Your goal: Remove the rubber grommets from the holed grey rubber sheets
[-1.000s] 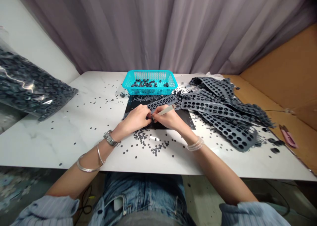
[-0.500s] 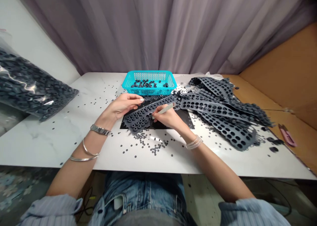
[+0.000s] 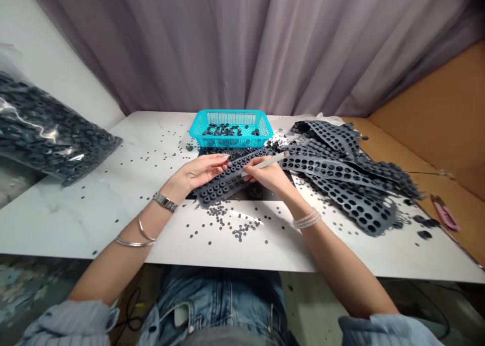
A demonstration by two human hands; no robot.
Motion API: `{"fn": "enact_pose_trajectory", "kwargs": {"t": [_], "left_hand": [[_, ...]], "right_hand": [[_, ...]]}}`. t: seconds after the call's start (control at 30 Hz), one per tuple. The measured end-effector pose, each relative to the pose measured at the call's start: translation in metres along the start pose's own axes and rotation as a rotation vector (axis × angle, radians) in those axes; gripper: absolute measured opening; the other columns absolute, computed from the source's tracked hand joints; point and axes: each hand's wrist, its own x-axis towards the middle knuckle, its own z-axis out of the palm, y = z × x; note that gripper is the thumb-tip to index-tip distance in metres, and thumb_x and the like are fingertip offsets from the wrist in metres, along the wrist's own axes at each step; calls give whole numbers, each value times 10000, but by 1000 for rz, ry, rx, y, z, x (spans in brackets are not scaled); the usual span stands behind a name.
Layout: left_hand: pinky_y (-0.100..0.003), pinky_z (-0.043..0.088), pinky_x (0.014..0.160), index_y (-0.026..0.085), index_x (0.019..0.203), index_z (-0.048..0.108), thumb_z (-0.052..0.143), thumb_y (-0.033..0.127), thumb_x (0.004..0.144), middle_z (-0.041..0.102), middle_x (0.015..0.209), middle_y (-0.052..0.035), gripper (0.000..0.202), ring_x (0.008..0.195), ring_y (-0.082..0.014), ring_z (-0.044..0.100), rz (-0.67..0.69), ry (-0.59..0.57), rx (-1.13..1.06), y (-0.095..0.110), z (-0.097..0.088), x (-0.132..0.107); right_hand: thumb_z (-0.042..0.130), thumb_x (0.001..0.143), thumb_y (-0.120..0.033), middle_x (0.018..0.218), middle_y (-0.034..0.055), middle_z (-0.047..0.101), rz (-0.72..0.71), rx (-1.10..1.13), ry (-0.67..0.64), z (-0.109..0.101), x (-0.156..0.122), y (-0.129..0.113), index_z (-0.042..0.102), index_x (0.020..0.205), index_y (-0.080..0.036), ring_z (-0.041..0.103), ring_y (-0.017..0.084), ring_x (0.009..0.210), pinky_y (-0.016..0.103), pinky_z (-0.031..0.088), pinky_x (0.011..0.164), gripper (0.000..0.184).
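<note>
A grey rubber sheet (image 3: 215, 190) with rows of raised round rubber rings lies at a slant on a black mat (image 3: 261, 192). Over its left part is my left hand (image 3: 200, 173), thumb and fingers pinched together on a small black rubber ring (image 3: 229, 158). Closed like a writing grip, my right hand (image 3: 265, 174) holds a white pen-like stick (image 3: 275, 159). The stick's lower end points down to the sheet's near edge; whether it touches a ring I cannot tell.
Behind the sheet stands a turquoise basket (image 3: 232, 143) with loose black rings. Punched-out rubber sheets (image 3: 348, 197) are heaped at right, near pink-handled snips (image 3: 445, 213). A clear bag of black rings (image 3: 56, 134) sits at left. Small black discs (image 3: 242, 230) litter the white table (image 3: 151, 245).
My left hand has moved right over the sheet, with a dark ring now showing at its fingertips. My right hand has shifted slightly right, and its stick lies flatter. The view has shifted slightly.
</note>
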Motion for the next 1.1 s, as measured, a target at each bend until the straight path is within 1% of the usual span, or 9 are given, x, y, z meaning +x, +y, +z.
{"fn": "enact_pose_trajectory", "kwargs": {"t": [0.2, 0.37, 0.43, 0.53, 0.63, 0.77, 0.87, 0.97, 1.1], "left_hand": [[-147, 542, 645, 79, 760, 719, 653, 93, 879, 733, 812, -106, 137, 690, -86, 663, -12, 38, -98, -1, 1, -1], [-205, 571, 777, 73, 785, 720, 654, 105, 876, 749, 861, -129, 117, 770, -122, 695, 15, 34, -115, 1, 4, -4], [-240, 573, 837, 55, 810, 716, 646, 99, 870, 747, 917, -159, 102, 852, -160, 709, 23, 17, -119, 3, 5, -5], [-267, 563, 884, 29, 865, 697, 601, 6, 817, 724, 983, -194, 110, 972, -209, 696, 31, -13, -147, 6, 5, -7], [-280, 558, 862, 52, 898, 672, 501, -102, 671, 694, 982, -178, 323, 1016, -222, 667, 38, 2, -234, 9, 3, -7], [-260, 508, 645, 90, 791, 650, 489, -34, 554, 631, 833, -127, 313, 782, -169, 605, 68, 88, -267, 13, -6, -3], [-244, 362, 530, 120, 649, 617, 540, 32, 576, 589, 759, -86, 138, 626, -115, 471, 180, 139, -16, 18, -12, -4], [-280, 291, 550, 155, 707, 708, 630, 143, 677, 584, 708, -37, 84, 602, -119, 419, 286, 92, 630, 23, -12, -14], [-299, 303, 601, 204, 834, 783, 667, 227, 716, 553, 635, 1, 168, 624, -149, 463, 321, -47, 1377, 24, -5, -29]], "right_hand": [[634, 783, -186, 704, 80, 716, -20, 109, -95, 1, -8, -7, 642, 666, -152, 692, 158, 681, 249, 565, 628, 123], [672, 773, -224, 827, 59, 735, -6, 214, -535, 5, -17, -9, 676, 712, -156, 703, 156, 753, 284, 592, 712, 91], [669, 780, -227, 808, 43, 729, -27, 194, -622, 8, -18, -9, 678, 708, -155, 694, 140, 740, 276, 576, 733, 102], [660, 800, -236, 781, 35, 729, -83, 164, -605, 12, -18, -8, 671, 715, -155, 683, 125, 711, 248, 537, 702, 118], [652, 820, -266, 814, 51, 740, -127, 161, -565, 17, -18, -8, 669, 741, -155, 698, 144, 761, 256, 523, 713, 137], [652, 820, -286, 811, 52, 733, -152, 230, -486, 24, -17, -8, 659, 732, -161, 698, 151, 800, 275, 536, 776, 154], [667, 791, -278, 795, 39, 713, -91, 375, -323, 22, -12, -6, 627, 711, -171, 689, 143, 754, 291, 568, 766, 140], [669, 777, -273, 789, 40, 695, -30, 356, -152, 16, -7, -3, 588, 675, -178, 683, 147, 707, 276, 578, 664, 162], [645, 788, -245, 719, 50, 692, -61, 188, -172, 17, -7, 1, 607, 669, -165, 673, 140, 671, 249, 555, 651, 148]]}}
